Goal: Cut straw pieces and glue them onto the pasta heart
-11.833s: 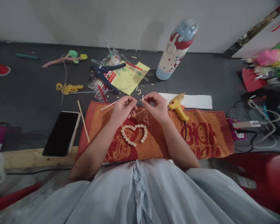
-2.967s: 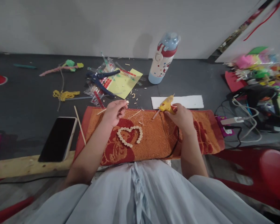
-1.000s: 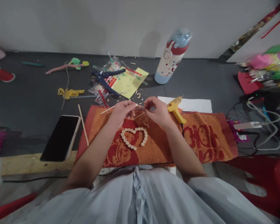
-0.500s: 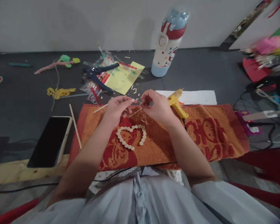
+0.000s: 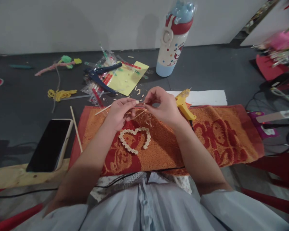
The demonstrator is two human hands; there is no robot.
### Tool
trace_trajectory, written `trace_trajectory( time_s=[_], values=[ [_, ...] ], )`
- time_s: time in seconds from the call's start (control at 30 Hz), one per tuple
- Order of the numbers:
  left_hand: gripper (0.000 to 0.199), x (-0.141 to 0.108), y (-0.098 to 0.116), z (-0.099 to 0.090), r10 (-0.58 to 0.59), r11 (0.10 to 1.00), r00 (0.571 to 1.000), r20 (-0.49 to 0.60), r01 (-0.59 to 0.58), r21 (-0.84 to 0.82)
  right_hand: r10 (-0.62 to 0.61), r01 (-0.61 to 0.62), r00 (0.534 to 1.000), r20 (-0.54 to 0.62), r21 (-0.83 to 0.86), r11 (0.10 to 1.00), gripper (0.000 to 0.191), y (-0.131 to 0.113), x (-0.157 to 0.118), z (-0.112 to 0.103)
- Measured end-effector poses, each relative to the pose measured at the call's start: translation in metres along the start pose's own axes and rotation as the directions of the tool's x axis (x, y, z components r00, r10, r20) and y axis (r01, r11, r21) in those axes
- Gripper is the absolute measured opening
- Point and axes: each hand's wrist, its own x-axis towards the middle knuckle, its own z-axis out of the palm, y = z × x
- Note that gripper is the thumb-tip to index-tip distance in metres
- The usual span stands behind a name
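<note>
Above the orange and red towel [image 5: 166, 144], my left hand [image 5: 121, 112] pinches a small pale piece between thumb and forefinger. Facing it, my right hand [image 5: 160, 104] has thumb and forefinger closed at their tips on something too small to make out. The fingertips of both hands nearly meet. A heart-shaped outline of small pale pieces [image 5: 127, 147] lies on the towel below my hands, with a gap at its lower right. Thin pale sticks show by my left hand, and another stick [image 5: 76, 129] lies across the towel's left edge.
A yellow glue gun [image 5: 184, 106] rests right of my right hand on white paper [image 5: 209, 97]. Behind are blue-handled pliers [image 5: 98, 80], yellow paper [image 5: 130, 78] with scraps, and a tall bottle [image 5: 172, 48]. A phone [image 5: 49, 144] lies left; cables and a purple power strip [image 5: 265, 126] are right.
My right hand's thumb and forefinger have come together and moved slightly closer to my left fingertips. My left hand keeps its pinch. The view has shifted slightly.
</note>
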Motion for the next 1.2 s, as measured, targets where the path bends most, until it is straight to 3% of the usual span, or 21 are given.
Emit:
trace_trajectory(
  time_s=[0.33,0.8,1.07,1.2],
  values=[
    [0.013,-0.0005,0.0012,-0.0003,-0.015,1.000,1.000,0.010,0.015,-0.002,0.013,-0.006,0.999,-0.041,0.183,0.983,0.017,0.0031,0.0020,0.0026],
    [0.012,-0.0036,0.0052,0.0019,0.003,1.000,1.000,0.001,-0.003,-0.024,0.026,-0.025,1.000,-0.008,0.073,0.997,0.006,0.0045,0.0040,-0.0037],
    [0.012,-0.0028,0.0038,0.0006,0.023,0.998,0.999,0.038,-0.020,-0.055,0.049,-0.051,0.999,0.021,0.098,0.994,0.003,0.0052,0.0043,-0.0038],
    [0.013,-0.0025,0.0037,0.0008,0.015,0.999,0.999,0.030,-0.013,-0.041,-0.015,0.016,1.000,-0.009,0.112,0.994,0.002,0.0049,0.0040,-0.0020]
  ],
)
